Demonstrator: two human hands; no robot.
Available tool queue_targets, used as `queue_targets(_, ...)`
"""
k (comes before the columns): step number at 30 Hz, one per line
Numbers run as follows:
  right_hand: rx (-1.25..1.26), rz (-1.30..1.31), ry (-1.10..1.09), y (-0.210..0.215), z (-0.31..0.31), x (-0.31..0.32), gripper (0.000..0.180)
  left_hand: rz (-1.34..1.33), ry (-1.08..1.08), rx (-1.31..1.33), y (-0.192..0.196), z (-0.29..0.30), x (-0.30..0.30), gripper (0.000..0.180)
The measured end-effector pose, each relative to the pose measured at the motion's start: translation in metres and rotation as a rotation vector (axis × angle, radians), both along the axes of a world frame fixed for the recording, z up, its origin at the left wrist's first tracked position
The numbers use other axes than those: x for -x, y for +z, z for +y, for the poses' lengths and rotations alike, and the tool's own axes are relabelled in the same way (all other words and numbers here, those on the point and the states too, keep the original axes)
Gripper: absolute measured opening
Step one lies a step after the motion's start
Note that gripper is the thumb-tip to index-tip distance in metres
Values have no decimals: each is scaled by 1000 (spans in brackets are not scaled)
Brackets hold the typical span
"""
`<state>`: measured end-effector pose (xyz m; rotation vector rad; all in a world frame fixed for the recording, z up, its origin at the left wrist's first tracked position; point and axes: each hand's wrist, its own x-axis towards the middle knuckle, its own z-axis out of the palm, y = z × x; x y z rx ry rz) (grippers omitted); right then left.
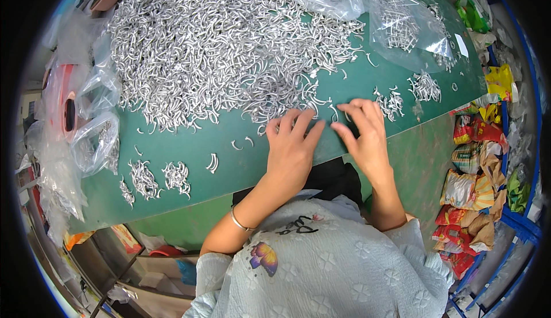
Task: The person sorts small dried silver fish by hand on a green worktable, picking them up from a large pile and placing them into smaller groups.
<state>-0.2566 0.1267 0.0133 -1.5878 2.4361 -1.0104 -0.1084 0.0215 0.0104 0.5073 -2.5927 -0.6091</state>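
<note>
A wide heap of small curved silvery metal pieces (pixel 218 43) covers much of the green table. At the heap's near edge, my left hand (pixel 291 149) reaches in with its fingers apart, the tips among the loose pieces. My right hand (pixel 367 137) is beside it, thumb and forefinger apart, close to a single curved piece (pixel 334 112) on the table. No piece shows in either hand. To the left lie small separate piles (pixel 143 180) of the same pieces, with a little group (pixel 212 163) nearer my left hand. Two more piles (pixel 426 87) lie right of my right hand.
Clear plastic bags holding metal pieces (pixel 402 31) lie at the far right and on the left edge (pixel 100 143). The green tabletop (pixel 229 186) ends just before my body. Colourful packages (pixel 465 189) fill a blue rack (pixel 519 226) on the right.
</note>
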Motion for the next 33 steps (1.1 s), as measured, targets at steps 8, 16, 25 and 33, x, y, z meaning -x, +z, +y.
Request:
queue_targets(8, 0, 1, 168, -10, 10, -27, 32, 52, 17, -92, -9, 3, -20, 24)
queue_targets(16, 9, -88, 228, -7, 11, -21, 28, 80, -21, -145, -11, 8, -32, 25)
queue_targets(25, 81, -192, 294, -13, 2, -29, 16, 163, 76, -230, -15, 16, -32, 27)
queue_targets(33, 135, -252, 294, -14, -14, -52, 19, 143, 263, -333, -3, 26, -49, 44)
